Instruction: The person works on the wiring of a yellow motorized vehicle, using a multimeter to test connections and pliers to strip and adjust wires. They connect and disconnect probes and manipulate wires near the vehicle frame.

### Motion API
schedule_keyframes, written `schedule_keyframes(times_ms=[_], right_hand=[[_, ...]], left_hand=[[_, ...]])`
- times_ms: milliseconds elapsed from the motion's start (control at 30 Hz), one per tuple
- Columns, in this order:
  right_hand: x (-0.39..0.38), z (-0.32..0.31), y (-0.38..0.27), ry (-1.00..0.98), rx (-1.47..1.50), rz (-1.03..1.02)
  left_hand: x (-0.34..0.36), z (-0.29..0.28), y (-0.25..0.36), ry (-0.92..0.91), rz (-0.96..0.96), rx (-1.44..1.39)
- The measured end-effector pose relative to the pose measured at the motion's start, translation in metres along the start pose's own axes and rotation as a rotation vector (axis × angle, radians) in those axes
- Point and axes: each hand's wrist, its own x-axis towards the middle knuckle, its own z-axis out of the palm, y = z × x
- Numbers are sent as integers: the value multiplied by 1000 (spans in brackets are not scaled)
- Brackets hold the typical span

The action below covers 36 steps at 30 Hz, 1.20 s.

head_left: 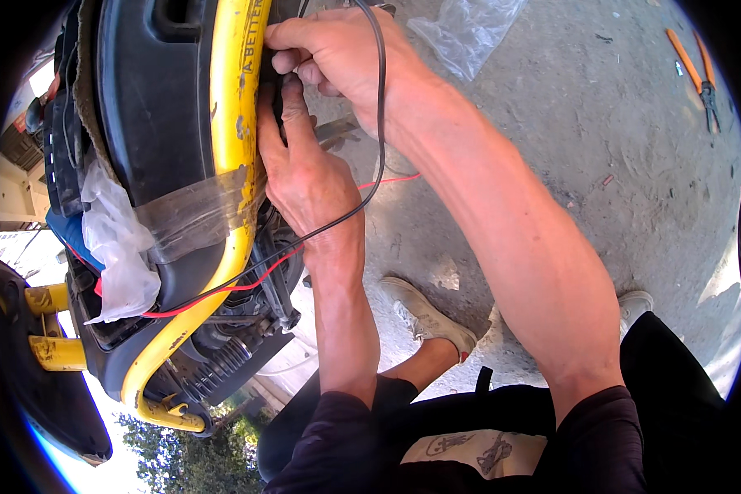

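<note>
At the top centre, my right hand (342,66) has its fingers curled at a dark gap beside a yellow tube (226,123) of a vehicle with black panels (148,107). Just below it, my left hand (305,177) reaches into the same gap, fingers closed around a small dark part that I cannot make out. What the right fingertips hold is hidden. A black cable (382,107) loops down across my right hand and left wrist. A thin red wire (181,311) runs behind my left arm. Clear tape (189,214) wraps the yellow tube and black panel.
Crumpled white plastic (115,239) hangs on the vehicle. On the dirty concrete ground (552,140) lie a clear bag (469,33) and orange-handled pliers (696,82). My shoe (424,317) stands below my arms. A coil spring (214,370) shows at the vehicle's lower part.
</note>
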Motion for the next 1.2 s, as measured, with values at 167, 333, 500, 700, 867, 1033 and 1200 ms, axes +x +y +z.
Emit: schedule_keyframes(times_ms=[167, 333, 500, 700, 867, 1033, 1200], right_hand=[[1, 0, 3, 7, 89, 24], [-2, 0, 1, -24, -81, -102], [2, -4, 8, -53, -125, -227], [-10, -24, 26, 145, -227, -91], [0, -21, 41, -51, 44, -51], [4, -17, 31, -154, -123, -27], [11, -8, 32, -199, -144, -42]], left_hand=[[1, -3, 2, -46, -43, -11], [-3, 2, -2, -23, -132, -54], [-3, 7, 1, 41, -87, -53], [-4, 7, -2, 61, -41, -44], [-2, 8, -2, 48, -41, -58], [0, 5, 1, 29, -54, -53], [-3, 7, -2, 62, -31, -48]])
